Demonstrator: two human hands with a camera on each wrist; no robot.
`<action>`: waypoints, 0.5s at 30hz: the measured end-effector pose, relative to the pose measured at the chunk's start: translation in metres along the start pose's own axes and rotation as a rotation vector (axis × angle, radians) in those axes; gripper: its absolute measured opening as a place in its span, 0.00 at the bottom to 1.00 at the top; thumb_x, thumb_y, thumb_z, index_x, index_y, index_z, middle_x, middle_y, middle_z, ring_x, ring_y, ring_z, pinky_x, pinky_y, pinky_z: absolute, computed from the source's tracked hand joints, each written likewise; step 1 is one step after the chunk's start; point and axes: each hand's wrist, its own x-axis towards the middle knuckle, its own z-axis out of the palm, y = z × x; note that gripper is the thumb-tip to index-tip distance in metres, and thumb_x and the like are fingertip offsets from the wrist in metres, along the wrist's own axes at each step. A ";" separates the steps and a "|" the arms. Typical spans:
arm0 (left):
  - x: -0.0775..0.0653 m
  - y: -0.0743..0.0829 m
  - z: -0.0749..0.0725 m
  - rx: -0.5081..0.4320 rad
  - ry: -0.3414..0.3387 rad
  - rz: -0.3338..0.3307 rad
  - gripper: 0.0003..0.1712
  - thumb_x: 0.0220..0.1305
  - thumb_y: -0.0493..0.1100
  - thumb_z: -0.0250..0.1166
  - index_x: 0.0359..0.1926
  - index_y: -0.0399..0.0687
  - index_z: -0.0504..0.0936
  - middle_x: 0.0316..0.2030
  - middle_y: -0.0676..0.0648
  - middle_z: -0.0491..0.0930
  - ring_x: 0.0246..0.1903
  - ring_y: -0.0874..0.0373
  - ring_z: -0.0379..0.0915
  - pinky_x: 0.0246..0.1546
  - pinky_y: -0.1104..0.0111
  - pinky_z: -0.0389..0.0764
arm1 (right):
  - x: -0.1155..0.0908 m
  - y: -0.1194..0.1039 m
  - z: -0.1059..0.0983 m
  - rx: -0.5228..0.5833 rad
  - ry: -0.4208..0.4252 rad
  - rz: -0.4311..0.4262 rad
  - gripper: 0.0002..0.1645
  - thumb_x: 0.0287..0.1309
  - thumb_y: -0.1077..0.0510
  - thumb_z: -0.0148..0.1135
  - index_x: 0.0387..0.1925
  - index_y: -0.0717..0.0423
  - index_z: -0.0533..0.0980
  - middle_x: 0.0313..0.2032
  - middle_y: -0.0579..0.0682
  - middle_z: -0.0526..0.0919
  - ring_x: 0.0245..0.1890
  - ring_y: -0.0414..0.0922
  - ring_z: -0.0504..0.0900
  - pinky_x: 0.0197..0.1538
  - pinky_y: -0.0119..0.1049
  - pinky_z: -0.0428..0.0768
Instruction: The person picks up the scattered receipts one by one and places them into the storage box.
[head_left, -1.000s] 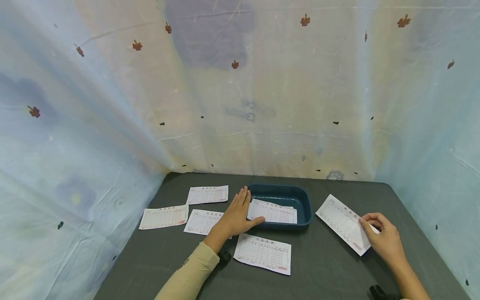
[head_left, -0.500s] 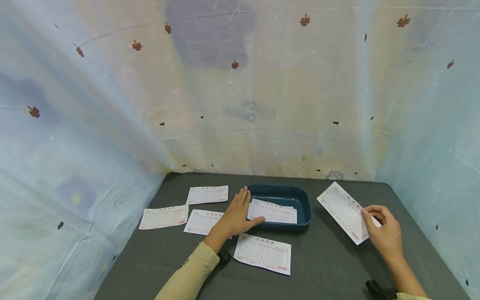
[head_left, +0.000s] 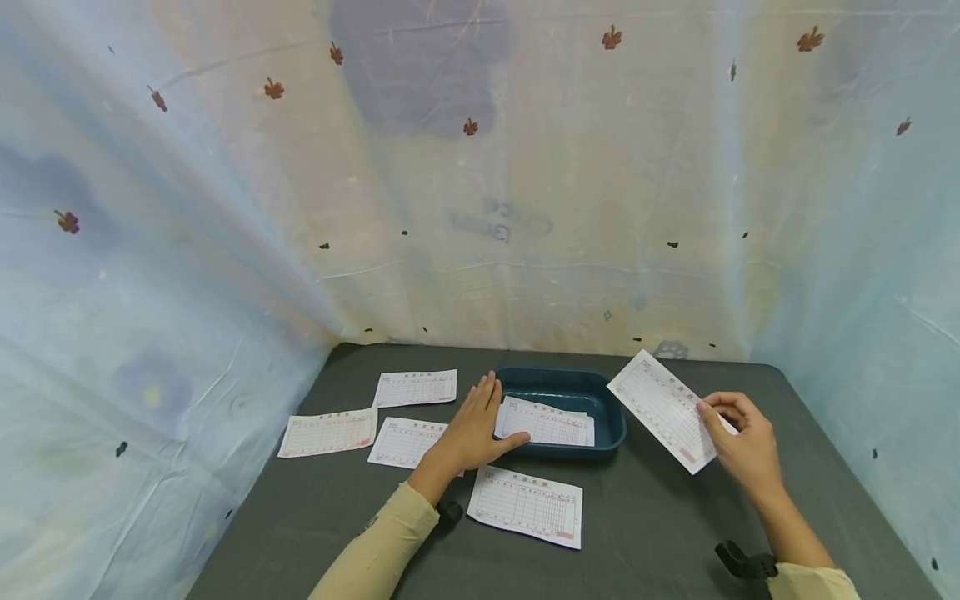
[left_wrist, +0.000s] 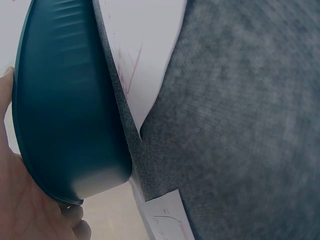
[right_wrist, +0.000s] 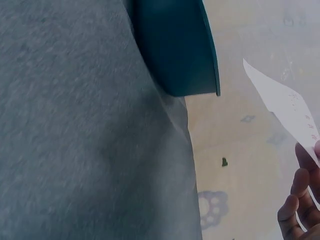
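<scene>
A dark teal tray (head_left: 611, 417) stands on the table with printed white paper slips (head_left: 547, 423) lying inside it. My left hand (head_left: 468, 429) rests on the tray's near left corner, fingers straight along the left side and thumb over the front rim. In the left wrist view, the palm (left_wrist: 30, 205) lies against the tray wall (left_wrist: 70, 100). To the right of the tray, my right hand (head_left: 742, 437) pinches one printed slip (head_left: 667, 408) by its edge, between thumb and fingers. That slip is tilted above the table, its far corner close to the tray's right rim.
Several more slips lie on the dark grey table (head_left: 637, 533): one in front of the tray (head_left: 528, 508), others to its left, such as a cream slip (head_left: 327, 433). One slip (head_left: 408, 442) is partly covered by my left hand. A patterned curtain (head_left: 525, 208) encloses the table.
My right hand has raised the slip off the table and carried it left and away from me, toward the tray. The left hand and tray have stayed put.
</scene>
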 end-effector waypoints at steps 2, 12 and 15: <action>0.000 0.000 0.000 -0.002 -0.003 -0.003 0.68 0.70 0.84 0.50 0.86 0.37 0.41 0.87 0.39 0.33 0.86 0.46 0.30 0.84 0.49 0.44 | 0.001 -0.003 0.003 0.008 -0.026 -0.014 0.09 0.71 0.61 0.71 0.47 0.62 0.81 0.31 0.34 0.84 0.29 0.31 0.77 0.32 0.22 0.72; 0.000 0.000 -0.001 0.000 -0.001 0.000 0.68 0.71 0.83 0.51 0.86 0.36 0.41 0.87 0.37 0.35 0.86 0.44 0.31 0.85 0.51 0.42 | 0.007 -0.013 0.021 0.028 -0.148 -0.108 0.08 0.73 0.63 0.69 0.48 0.63 0.81 0.34 0.56 0.87 0.31 0.34 0.78 0.33 0.24 0.75; 0.000 0.000 -0.001 -0.003 0.000 0.002 0.68 0.71 0.83 0.50 0.86 0.36 0.41 0.87 0.37 0.35 0.86 0.44 0.32 0.85 0.51 0.42 | 0.009 -0.014 0.027 0.047 -0.183 -0.114 0.08 0.73 0.63 0.69 0.49 0.63 0.81 0.35 0.58 0.87 0.31 0.35 0.78 0.32 0.25 0.76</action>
